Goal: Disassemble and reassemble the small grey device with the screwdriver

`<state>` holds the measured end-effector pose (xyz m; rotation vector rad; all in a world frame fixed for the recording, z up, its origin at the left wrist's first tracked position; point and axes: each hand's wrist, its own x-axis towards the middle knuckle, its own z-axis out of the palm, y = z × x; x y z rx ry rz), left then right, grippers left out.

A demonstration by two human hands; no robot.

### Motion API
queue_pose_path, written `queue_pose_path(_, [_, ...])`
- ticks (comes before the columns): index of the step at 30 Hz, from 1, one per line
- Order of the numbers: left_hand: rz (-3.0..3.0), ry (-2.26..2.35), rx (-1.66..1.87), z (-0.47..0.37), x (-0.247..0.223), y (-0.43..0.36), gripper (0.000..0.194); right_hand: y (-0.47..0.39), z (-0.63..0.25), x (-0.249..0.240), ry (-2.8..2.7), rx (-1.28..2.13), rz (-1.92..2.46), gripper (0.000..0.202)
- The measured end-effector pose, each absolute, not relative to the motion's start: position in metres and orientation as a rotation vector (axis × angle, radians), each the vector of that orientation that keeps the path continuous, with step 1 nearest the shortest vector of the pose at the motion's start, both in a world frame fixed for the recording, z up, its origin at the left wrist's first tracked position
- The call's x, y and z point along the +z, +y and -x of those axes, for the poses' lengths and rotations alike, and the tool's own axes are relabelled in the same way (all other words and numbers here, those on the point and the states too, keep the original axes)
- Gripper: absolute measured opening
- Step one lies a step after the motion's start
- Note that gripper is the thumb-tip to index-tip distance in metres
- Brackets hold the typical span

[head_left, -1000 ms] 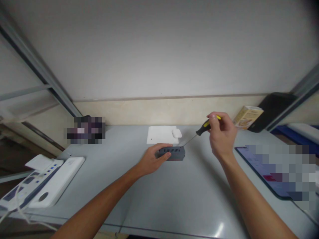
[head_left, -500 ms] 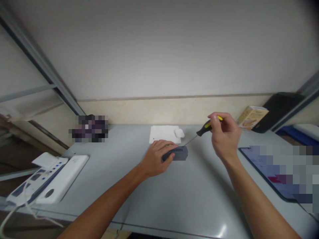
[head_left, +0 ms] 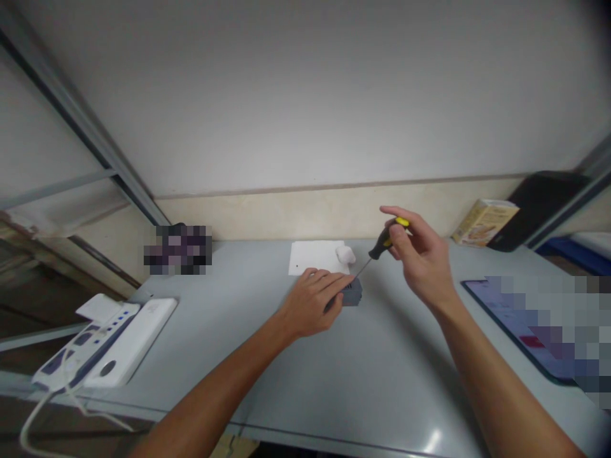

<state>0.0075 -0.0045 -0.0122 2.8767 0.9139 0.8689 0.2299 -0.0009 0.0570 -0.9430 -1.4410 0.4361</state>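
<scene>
A small dark grey slotted box (head_left: 354, 294) lies on the grey table, and my left hand (head_left: 312, 299) is wrapped over it, hiding most of its left part. My right hand (head_left: 422, 254) grips a screwdriver (head_left: 380, 245) with a black and yellow handle between thumb and fingers, the index finger stretched out past the handle. The thin shaft slants down to the left, its tip at the top right of the box beside my left fingertips. Whether the tip sits in a screw is too small to see.
Behind the box lie a white sheet (head_left: 315, 256) and a crumpled white piece (head_left: 345, 255). A power strip (head_left: 90, 340) and a white flat case (head_left: 138, 343) are at left. On the right are a tablet (head_left: 515, 324), a yellow carton (head_left: 487, 222) and a black panel (head_left: 539, 203).
My left hand has slid right over the box, covering more of its slots. The screwdriver stands steeper, its handle moved left, and my right index finger has stretched out.
</scene>
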Motion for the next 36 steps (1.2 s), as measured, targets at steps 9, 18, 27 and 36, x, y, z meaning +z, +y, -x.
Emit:
queue_pose_path(9, [-3.007,0.92,0.826,-0.005,-0.018,-0.001,0.041,0.013,-0.236,0.051,-1.333,0.404,0.968,0.033])
queue_pose_path(18, [-3.017,0.989,0.682,-0.002,-0.015,-0.005,0.045,0.044,-0.239,0.007,-0.87,0.64,1.175,0.046])
queue_pose_path(27, [-2.52,1.117,1.131,0.027,-0.023,0.012,0.044,0.043,-0.2,-0.025,-1.145,0.921,1.191,0.057])
queue_pose_path(36, [-2.477,1.489,1.042,0.064,-0.049,0.055,0.023,0.044,-0.197,-0.04,-1.218,0.99,1.203,0.054])
